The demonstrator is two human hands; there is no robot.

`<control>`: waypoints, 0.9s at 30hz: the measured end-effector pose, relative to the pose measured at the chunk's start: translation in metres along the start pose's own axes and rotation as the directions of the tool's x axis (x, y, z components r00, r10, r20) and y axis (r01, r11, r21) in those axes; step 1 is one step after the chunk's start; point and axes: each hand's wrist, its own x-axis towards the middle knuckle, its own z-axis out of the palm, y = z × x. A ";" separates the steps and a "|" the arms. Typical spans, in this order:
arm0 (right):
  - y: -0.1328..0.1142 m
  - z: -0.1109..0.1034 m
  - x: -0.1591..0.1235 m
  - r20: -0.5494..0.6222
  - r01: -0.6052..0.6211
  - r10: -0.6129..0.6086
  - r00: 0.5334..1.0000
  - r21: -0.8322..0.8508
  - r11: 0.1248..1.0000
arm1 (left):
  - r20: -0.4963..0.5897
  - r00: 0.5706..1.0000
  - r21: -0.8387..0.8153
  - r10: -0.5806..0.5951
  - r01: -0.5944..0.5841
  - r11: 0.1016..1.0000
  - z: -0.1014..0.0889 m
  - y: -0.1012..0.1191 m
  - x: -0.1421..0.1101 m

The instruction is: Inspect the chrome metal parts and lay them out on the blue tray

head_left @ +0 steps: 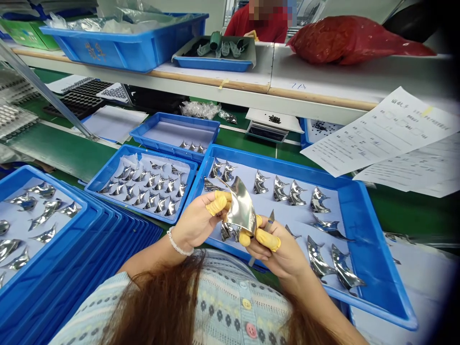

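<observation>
A polished, curved metal part (241, 206) with pointed corners is held up between my two hands, its mirror-like face turned toward me. My left hand (201, 218), with yellow finger cots on its fingertips, pinches its left edge. Yellow cots also cover fingers of my right hand (275, 244), which grips the lower right edge. A slim grey pen-like tool (270, 221) with a pointed tip passes through the right hand's fingers; its kind is unclear. Below lies a large blue tray (373, 239), lined with white sheet and bearing several similar metal parts (282, 188).
To the left are a smaller blue tray (94, 181) of similar parts and a stack of blue trays (118, 239). Paper sheets (381, 134) hang at right from a shelf (323, 96) that carries a blue bin (143, 48) and a red bag (345, 40). Someone in red (237, 24) is beyond.
</observation>
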 end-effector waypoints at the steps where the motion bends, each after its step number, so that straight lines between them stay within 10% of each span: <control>1: 0.001 -0.002 0.000 0.010 -0.001 0.001 1.000 0.026 1.000 | 0.002 1.000 0.002 0.003 -0.003 1.000 0.002 0.003 -0.002; 20: 0.001 -0.002 -0.009 -0.072 0.165 -0.176 0.982 -0.142 0.976 | 0.075 0.994 0.278 0.076 -0.094 0.956 0.002 0.000 -0.007; 27: 0.002 -0.029 -0.017 -0.175 0.200 -0.289 0.941 -0.400 0.894 | 0.099 0.991 0.622 0.093 -0.134 0.772 -0.007 -0.003 0.014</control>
